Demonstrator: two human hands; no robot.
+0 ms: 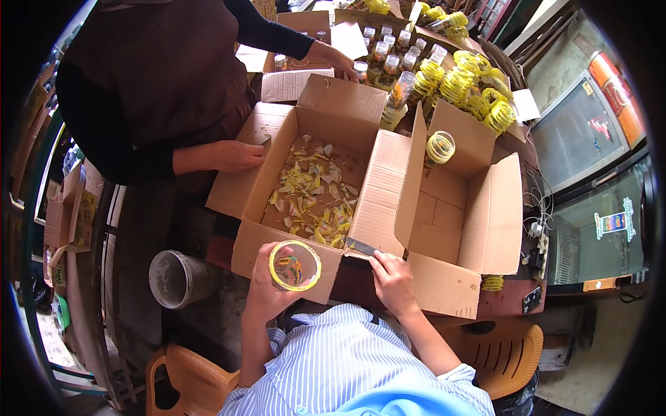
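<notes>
My left hand [266,291] grips a glass [300,267] with a yellow rim and colourful pattern, over the near flap of the left cardboard box [263,260]. That box holds yellow and white scraps [316,194]. My right hand [392,284] is closed on a flat grey blade [362,246] at that box's near right corner. The right box [499,208] stands open beside it, with stacked yellow-rimmed rings or glasses [440,147] at its back.
A co-worker [159,69] stands at left, one hand [236,156] by a box flap, the other [336,62] among bottles [388,66]. Yellow rings [499,111] pile at back right. Also visible: a grey bucket [173,277], orange chairs [499,347], cables [538,215] and glass-door fridges [583,125].
</notes>
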